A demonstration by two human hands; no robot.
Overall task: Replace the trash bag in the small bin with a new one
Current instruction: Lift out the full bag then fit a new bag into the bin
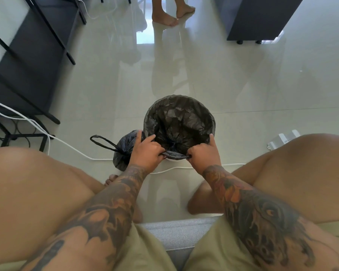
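Far left: black desk frame [27,61] on a glossy pale tiled floor [262,85], dark cables [18,132] tangled under it. A white cable [70,146] runs from there across the floor toward the middle, passing behind the bin.

Left of centre: tied-off black trash bag [121,153] lying on the floor, drawstring loop sticking out to the left, bag touching the bin's left side.

Left hand [148,151]: fingers curled, pinching the near edge of the new bag [176,122] at the rim; index finger extended along the rim.

Centre: small round bin [171,158] standing upright on the floor between the person's bare knees. New black bag lines it, edge folded over the rim all round, crumpled bottom visible inside.

Right hand [203,152]: closed on the same near edge of the bag, thumb raised against the right rim. The strip of bag between the two hands is pulled taut.

Right: small white device [282,140] on the floor, partly hidden by the right knee.

Top: another person's bare feet [170,16]; dark cabinet [262,18] at upper right.
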